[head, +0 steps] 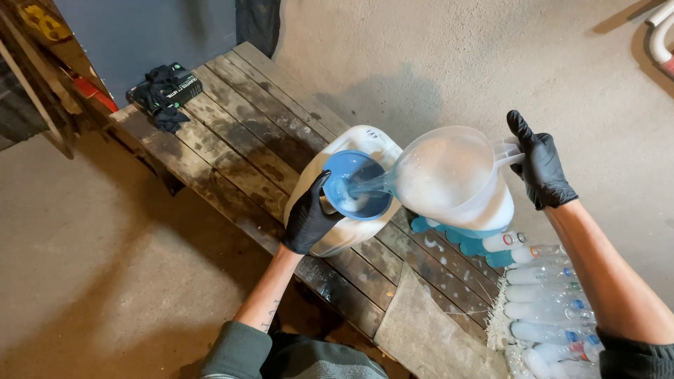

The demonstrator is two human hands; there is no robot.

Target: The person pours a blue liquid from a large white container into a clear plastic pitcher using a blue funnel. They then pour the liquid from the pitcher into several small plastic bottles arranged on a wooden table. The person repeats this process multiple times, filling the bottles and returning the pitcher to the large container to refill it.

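Head view shows right hand (542, 168) gripping a tilted jug (453, 179), still mostly full, pouring white liquid into a blue funnel (354, 184) that left hand (309, 219) clasps on a canister (351, 231).

The blue plastic funnel (354, 184) hides the white canister's (337, 231) mouth. The bottom edge cuts off the row of clear plastic bottles (551, 316). A pipe (660, 38) leaves frame top right.
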